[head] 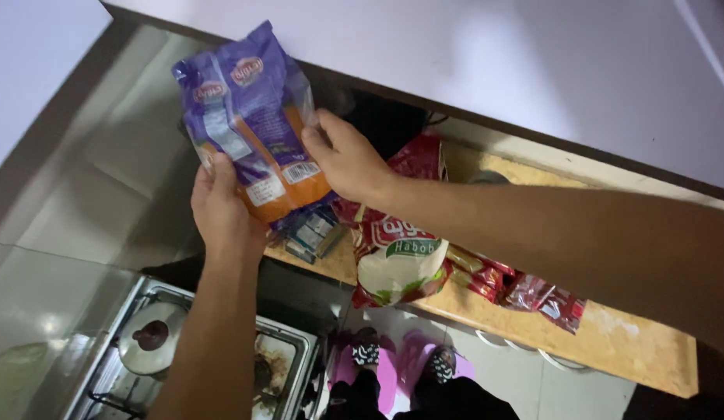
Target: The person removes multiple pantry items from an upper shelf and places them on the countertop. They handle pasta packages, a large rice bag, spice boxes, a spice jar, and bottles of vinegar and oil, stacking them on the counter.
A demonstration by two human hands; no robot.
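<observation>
The purple packet [249, 117] is looking glossy plastic; the shelf [626, 342] is showing rough, matt wood; the stove [292, 342] is gleaming metal.

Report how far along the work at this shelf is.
Done: nothing clearly finished. In hand: left hand and right hand both grip the purple and orange packet above the wooden shelf. Left: red and white bag and red sachets lie there, untouched.

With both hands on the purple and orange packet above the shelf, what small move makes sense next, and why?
Probably lift the purple and orange packet a little higher and toward the body. The left hand grips its lower edge and the right hand its side, so it is held in the air, but its bottom hangs close above small boxes and a red and white bag on the wooden shelf.
</observation>
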